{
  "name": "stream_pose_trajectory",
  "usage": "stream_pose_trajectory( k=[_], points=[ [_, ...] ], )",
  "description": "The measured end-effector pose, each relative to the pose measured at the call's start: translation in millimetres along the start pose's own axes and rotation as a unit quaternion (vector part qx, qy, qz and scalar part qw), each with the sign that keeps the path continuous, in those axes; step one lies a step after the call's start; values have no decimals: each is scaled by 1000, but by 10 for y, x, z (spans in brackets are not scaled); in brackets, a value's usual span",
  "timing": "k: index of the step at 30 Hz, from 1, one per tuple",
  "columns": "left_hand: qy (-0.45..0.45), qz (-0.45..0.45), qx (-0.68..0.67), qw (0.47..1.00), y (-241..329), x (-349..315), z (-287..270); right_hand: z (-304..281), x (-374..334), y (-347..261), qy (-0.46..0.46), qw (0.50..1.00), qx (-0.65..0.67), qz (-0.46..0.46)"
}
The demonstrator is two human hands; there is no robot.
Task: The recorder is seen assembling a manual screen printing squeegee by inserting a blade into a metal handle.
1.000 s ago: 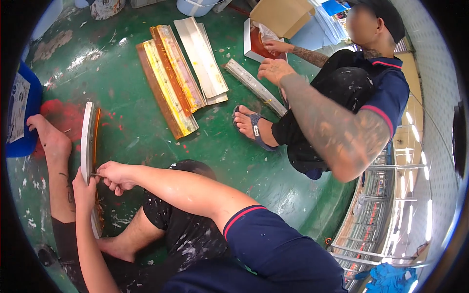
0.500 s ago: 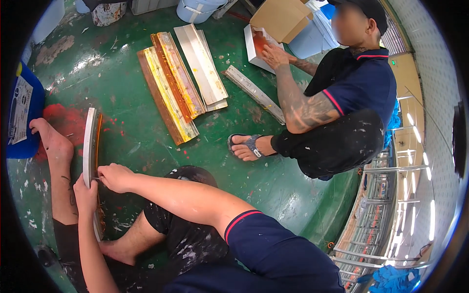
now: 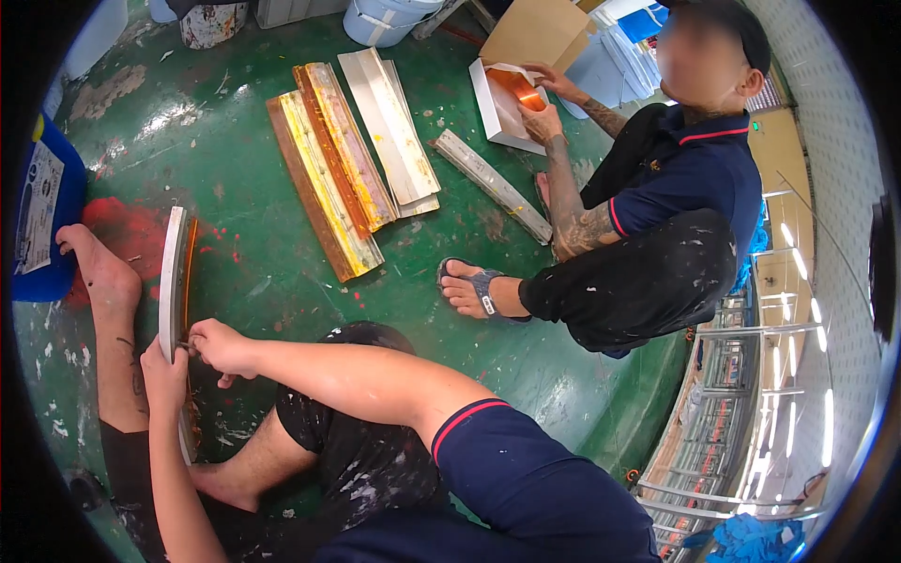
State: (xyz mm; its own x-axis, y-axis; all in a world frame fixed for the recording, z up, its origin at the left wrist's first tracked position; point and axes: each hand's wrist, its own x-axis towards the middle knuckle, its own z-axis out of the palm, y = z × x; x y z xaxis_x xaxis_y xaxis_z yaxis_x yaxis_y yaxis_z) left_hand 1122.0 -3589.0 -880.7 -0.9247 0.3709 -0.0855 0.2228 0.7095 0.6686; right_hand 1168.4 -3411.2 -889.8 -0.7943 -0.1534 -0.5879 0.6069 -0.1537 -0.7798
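Note:
A long, slightly bent squeegee (image 3: 173,272), with a pale metal holder and an orange blade strip along its right side, stands lengthwise between my legs. My left hand (image 3: 165,371) is wrapped around its middle. Close against the right side of the squeegee, my right hand (image 3: 221,347) pinches a small thin metal tool (image 3: 184,346), whose exact kind is too small to make out. One lower finger of that hand hangs loose. The lower end of the squeegee is partly hidden behind my left forearm and near my foot.
Paint-stained squeegees (image 3: 328,178) and pale metal holders (image 3: 389,131) lie on the green floor (image 3: 253,235). A single bar (image 3: 493,185) lies before a squatting co-worker (image 3: 694,188), whose hands are at an orange roll (image 3: 519,89) in a white box (image 3: 488,103). A blue container (image 3: 47,216) stands left.
My right hand has turned slightly at the squeegee and a finger has dropped. The co-worker has leaned back and spread both hands, and the orange roll shows more plainly. My left hand stays put.

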Motion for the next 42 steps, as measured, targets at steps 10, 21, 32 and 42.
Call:
stream_pose_trajectory(
  k=[10, 21, 32, 42],
  points=[
    [-44, -60, -30, 997, 149, -50, -122, -83, 140, -35, -117, 984, 35, 131],
    [-23, -24, 26, 999, -99, -19, -18, 75, -78, -72, 96, 884, -426, -168],
    [-62, -31, -11, 998, 71, 16, -2, -65, 193, 48, -66, 977, 134, 150],
    [-1, 19, 17, 1000, 1, -44, -18, 6, -12, -193, -41, 992, -12, 119]
  ],
)
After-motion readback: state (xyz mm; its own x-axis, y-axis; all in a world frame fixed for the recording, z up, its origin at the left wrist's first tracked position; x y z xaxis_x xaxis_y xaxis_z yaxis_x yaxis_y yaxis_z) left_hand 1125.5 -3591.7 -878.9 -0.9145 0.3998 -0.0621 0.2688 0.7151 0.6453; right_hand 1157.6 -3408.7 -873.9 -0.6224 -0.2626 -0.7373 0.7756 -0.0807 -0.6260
